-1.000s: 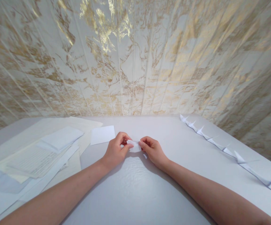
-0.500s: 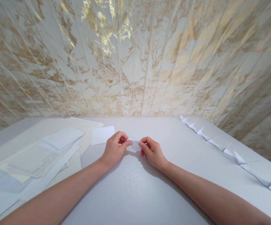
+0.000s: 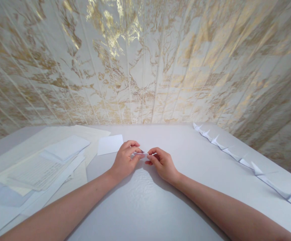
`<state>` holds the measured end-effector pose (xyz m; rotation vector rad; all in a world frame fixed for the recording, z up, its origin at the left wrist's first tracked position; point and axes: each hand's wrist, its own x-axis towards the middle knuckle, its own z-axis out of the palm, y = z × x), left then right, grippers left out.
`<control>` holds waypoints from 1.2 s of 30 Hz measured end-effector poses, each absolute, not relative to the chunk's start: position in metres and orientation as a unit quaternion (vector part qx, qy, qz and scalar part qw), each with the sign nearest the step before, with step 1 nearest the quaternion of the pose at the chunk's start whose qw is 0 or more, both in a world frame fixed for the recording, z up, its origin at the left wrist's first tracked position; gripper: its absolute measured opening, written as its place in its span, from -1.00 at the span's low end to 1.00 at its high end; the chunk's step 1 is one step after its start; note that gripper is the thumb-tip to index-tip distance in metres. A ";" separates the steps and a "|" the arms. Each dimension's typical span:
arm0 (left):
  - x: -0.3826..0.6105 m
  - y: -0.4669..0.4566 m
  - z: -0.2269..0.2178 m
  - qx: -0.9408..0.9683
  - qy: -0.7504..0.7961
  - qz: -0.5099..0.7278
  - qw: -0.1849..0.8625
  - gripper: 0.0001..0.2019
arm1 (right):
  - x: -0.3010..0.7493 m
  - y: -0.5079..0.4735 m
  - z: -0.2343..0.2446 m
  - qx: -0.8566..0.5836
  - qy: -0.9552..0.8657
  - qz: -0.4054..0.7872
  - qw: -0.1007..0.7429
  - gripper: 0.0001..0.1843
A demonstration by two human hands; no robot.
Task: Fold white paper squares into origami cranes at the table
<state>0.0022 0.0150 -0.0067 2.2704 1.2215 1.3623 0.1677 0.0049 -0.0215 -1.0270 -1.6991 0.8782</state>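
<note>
My left hand (image 3: 125, 160) and my right hand (image 3: 162, 163) meet at the middle of the white table (image 3: 145, 204). Both pinch a small folded piece of white paper (image 3: 143, 154) between thumb and fingers, just above the tabletop. The paper is mostly hidden by my fingertips and looks narrow and flattened. A white square sheet (image 3: 109, 144) lies flat just left of my left hand.
A pile of white and cream sheets (image 3: 40, 164) covers the table's left side. Along the right edge runs a row of several folded white paper pieces (image 3: 236, 157). A gold-patterned wall (image 3: 145, 60) stands right behind the table.
The paper between my fingers has been squeezed narrower and flatter. My hands have closed a little toward each other and stay in the same spot.
</note>
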 end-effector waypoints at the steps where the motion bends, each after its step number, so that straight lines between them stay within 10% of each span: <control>1: 0.003 0.014 -0.006 0.773 0.419 0.464 0.108 -0.94 | 0.168 0.005 -0.022 -0.418 -0.701 0.336 0.470 -0.90; 20: 0.012 0.015 -0.013 0.652 0.496 0.486 0.304 -0.84 | 0.175 0.012 -0.021 -0.342 -0.797 0.089 0.489 -0.83; 36: 0.024 0.008 0.000 0.461 0.462 0.523 0.548 -0.73 | 0.169 0.012 -0.021 -0.383 -0.744 0.196 0.511 -0.97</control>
